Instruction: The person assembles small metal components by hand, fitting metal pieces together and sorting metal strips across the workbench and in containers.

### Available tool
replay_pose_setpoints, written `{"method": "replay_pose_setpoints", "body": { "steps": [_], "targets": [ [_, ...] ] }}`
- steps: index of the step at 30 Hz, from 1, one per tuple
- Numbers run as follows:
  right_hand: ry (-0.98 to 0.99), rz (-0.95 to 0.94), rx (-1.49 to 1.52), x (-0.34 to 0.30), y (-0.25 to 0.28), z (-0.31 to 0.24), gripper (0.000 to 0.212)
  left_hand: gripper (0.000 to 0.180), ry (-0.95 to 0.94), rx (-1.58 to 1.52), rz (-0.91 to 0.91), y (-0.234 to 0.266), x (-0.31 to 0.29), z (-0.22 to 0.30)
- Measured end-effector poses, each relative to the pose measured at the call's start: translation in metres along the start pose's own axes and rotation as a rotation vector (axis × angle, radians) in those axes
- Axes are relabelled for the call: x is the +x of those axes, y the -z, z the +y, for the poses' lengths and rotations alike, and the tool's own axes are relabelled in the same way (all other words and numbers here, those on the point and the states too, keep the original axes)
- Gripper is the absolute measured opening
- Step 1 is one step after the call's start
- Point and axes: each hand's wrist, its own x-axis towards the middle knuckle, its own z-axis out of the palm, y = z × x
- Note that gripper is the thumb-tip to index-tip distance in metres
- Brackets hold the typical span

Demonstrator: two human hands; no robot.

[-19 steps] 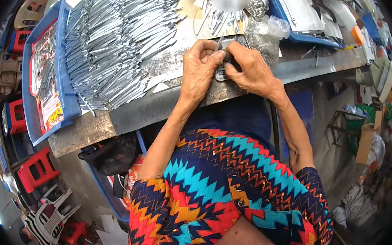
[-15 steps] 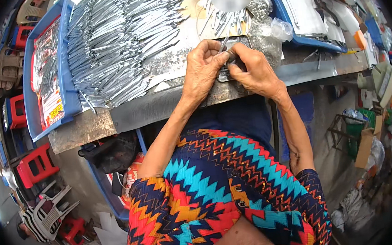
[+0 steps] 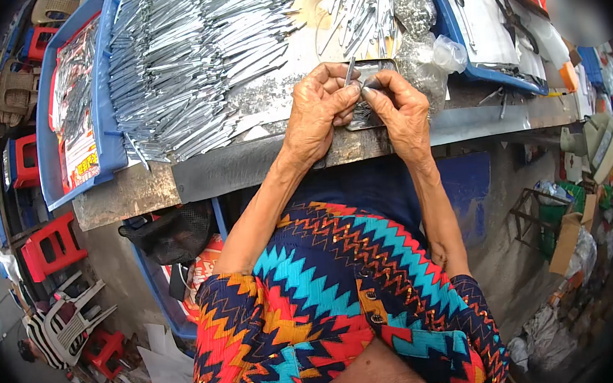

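Over the front edge of the workbench, my left hand pinches a slim metal piece whose end sticks up past the fingers. Close beside it, my right hand has thumb and forefinger brought together near the same piece; whatever small part lies between them is too small to name. Beneath both hands is a shallow dark-rimmed tray with small metal bits in it, partly hidden by my fingers. Beyond it lies a loose heap of slim metal pieces.
Long rows of slim metal pieces cover the bench's left, beside a blue bin. Clear plastic bags of small parts lie to the right. Another blue tray holds a drawing compass. Red stools stand at far left.
My right hand has turned and drawn slightly back from the left, its curled fingers loosening and its thumb now pointing upward. The left hand keeps its grip on the metal piece.
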Motion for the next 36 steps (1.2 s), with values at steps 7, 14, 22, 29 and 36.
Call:
{"method": "replay_pose_setpoints", "body": {
  "steps": [7, 14, 22, 29, 36],
  "targets": [
    [-0.068, 0.078, 0.395, 0.005, -0.007, -0.003, 0.014, 0.02, -0.024, 0.135, 0.003, -0.002, -0.009, 0.0],
    [-0.025, 0.069, 0.443, 0.016, -0.006, -0.009, 0.013, 0.026, -0.034, 0.374, -0.075, -0.006, -0.019, 0.001],
    [-0.052, 0.042, 0.445, 0.015, -0.004, -0.01, 0.015, 0.019, -0.028, 0.318, -0.132, -0.005, -0.019, 0.0],
    [-0.086, 0.003, 0.527, 0.019, -0.011, -0.009, 0.015, 0.017, -0.056, 0.284, -0.113, 0.003, -0.019, 0.005],
    [-0.076, 0.012, 0.532, 0.008, -0.008, -0.016, 0.013, 0.01, 0.017, 0.355, -0.071, -0.008, -0.025, 0.003]
  ]
}}
